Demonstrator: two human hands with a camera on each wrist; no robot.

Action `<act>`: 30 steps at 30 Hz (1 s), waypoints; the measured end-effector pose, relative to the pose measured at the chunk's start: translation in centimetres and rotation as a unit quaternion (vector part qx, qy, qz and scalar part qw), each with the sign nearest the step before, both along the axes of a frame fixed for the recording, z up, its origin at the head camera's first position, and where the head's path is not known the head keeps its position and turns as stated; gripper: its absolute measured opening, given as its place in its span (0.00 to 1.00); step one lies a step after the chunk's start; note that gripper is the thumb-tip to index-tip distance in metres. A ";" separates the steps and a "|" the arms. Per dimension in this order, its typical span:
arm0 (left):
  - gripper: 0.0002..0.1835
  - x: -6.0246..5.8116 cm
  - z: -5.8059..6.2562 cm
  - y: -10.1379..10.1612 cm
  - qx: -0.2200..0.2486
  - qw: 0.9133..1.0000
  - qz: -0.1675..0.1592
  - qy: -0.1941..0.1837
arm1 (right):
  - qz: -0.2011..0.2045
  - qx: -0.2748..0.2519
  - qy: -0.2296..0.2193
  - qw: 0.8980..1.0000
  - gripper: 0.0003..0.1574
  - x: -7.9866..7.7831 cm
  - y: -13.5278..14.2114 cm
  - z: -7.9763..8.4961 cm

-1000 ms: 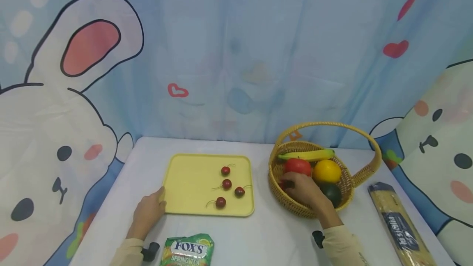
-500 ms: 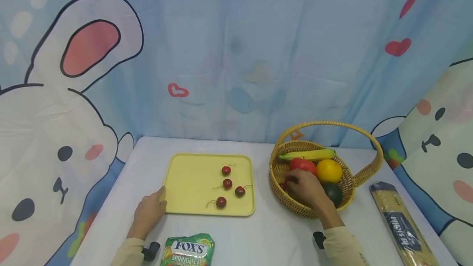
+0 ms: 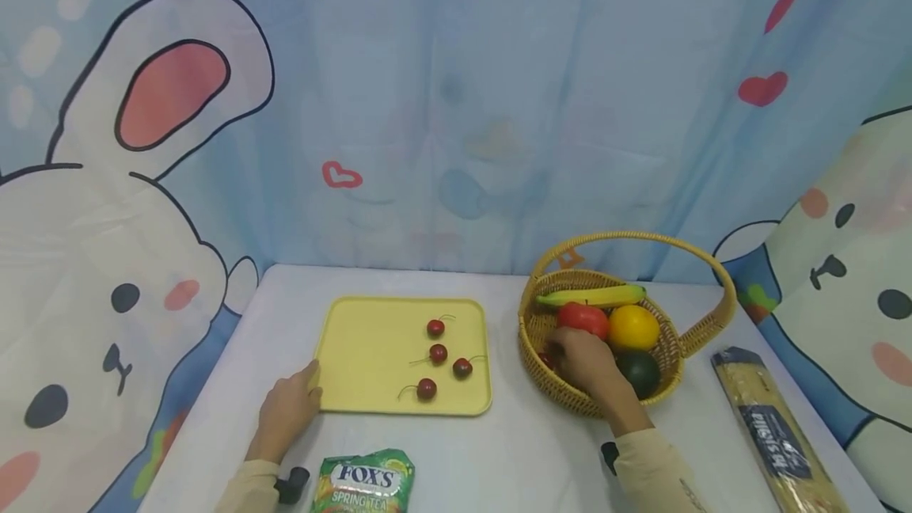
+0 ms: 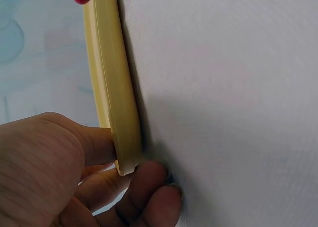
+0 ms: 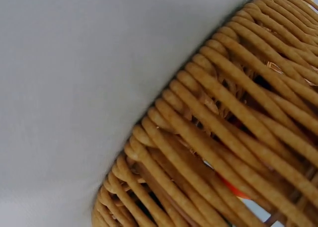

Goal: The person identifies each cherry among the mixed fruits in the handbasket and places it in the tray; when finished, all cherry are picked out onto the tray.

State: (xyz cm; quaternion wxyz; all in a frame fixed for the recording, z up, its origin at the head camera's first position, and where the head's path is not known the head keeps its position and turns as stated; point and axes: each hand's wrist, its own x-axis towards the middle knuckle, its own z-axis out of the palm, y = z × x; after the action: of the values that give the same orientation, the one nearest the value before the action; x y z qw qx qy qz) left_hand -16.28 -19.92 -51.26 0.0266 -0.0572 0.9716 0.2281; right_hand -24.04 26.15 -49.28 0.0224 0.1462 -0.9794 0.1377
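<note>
Tray (image 3: 370, 355), yellow, flat on the desk (image 3: 513, 457); your left hand (image 3: 286, 410) pinches its edge at the near-left corner, thumb above, fingers curled beneath. Four cherries (image 3: 438, 354) sit in its right half, all inside the raised rim, the nearest one close to the front edge. Strip of white desk runs between the tray's right edge and the wicker basket (image 3: 527, 331). Your right hand (image 3: 587, 361) reaches over the near rim into the basket; fingertips hidden, so you cannot tell whether they grip anything. Small dark red fruit (image 3: 546, 360) shows between that hand and the left wall. Red apple (image 3: 583, 321) lies just beyond your fingers, yellow fruit (image 3: 634, 328) and dark green fruit (image 3: 639, 373) to their right, banana (image 3: 591, 297) along the far side. Handle (image 3: 630, 236) arches behind your hand in the head view.
</note>
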 end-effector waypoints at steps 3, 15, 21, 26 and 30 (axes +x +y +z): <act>0.27 -0.1 -0.1 -0.1 -0.003 1.000 -0.004 0.009 | -0.003 -0.012 0.000 1.000 0.12 0.0 0.2 -0.1; 0.27 -0.1 -0.2 -0.1 -0.003 1.000 -0.004 0.008 | 0.024 -0.166 0.056 0.984 0.16 0.7 0.9 0.2; 0.27 0.0 -0.3 -0.2 0.001 1.000 -0.003 0.011 | 0.039 -0.286 0.054 0.956 0.18 1.5 0.2 0.7; 0.27 0.0 -0.3 -0.1 0.001 1.000 -0.002 0.009 | 0.068 -0.353 0.055 0.931 0.18 1.9 -1.8 1.6; 0.28 -0.1 -0.3 -0.1 0.001 1.000 0.000 0.002 | 0.088 -0.372 0.041 0.923 0.16 2.0 -4.8 2.7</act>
State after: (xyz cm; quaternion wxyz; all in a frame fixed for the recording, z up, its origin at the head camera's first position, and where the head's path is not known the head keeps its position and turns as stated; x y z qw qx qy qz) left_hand -16.41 -20.03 -51.52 0.0243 -0.0565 0.9714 0.2295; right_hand -22.09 21.37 -46.62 0.1034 0.2182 -0.8391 0.4875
